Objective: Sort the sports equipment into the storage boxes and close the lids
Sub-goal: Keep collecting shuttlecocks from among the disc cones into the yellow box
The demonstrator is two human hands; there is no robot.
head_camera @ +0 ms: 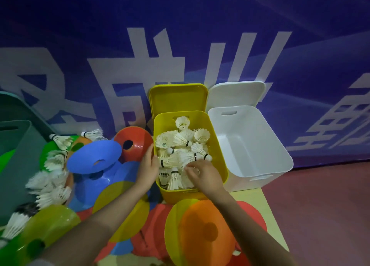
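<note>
An open yellow box (pixel 218 143) in the middle holds several white shuttlecocks (pixel 181 139), and its lid (pixel 178 98) stands up behind it. My left hand (pixel 148 165) is at the box's left rim, fingers curled round the cork end of a shuttlecock (pixel 172 162) lying inside. My right hand (pixel 203 175) is over the near part of the pile, fingers curled down on a shuttlecock (pixel 186 180). More loose shuttlecocks (pixel 51 177) lie at the left among coloured disc cones: blue (pixel 94 157), red (pixel 133 143), yellow (pixel 122 209) and orange (pixel 206 231).
An empty white box (pixel 258 151) stands right of the yellow one, its lid (pixel 236 94) raised against the blue banner wall. A dark green box (pixel 16 165) is at the far left. Red floor lies to the right.
</note>
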